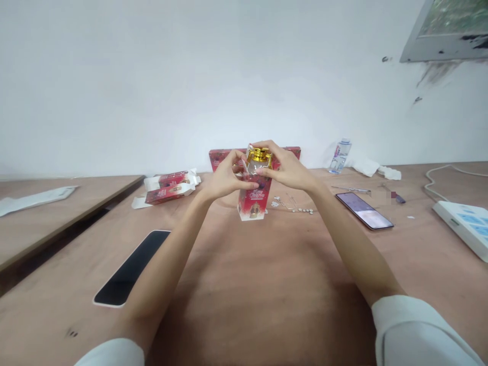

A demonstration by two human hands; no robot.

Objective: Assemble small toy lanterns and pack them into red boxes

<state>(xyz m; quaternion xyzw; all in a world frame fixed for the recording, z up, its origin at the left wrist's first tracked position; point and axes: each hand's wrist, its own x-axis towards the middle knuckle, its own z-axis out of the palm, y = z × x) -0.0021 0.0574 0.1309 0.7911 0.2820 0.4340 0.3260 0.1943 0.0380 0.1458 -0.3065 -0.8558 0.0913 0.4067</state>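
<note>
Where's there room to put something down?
The table is bare between the left forearm and right forearm, in front of the carton. Also in front of the lit phone. Farther back is crowded: boxes, bottle, papers.

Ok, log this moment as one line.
left grip: on red box | right grip: at box top | red box: open, roughly upright | gold-topped object: partly inside

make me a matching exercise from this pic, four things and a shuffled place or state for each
1. upright red box
2. white-edged phone
3. clear bottle
4. white device

A. just left of white paper
B. at the picture's right edge
C. between left hand and right hand
D. screen dark

Pairs: 1-C, 2-D, 3-A, 4-B
</note>
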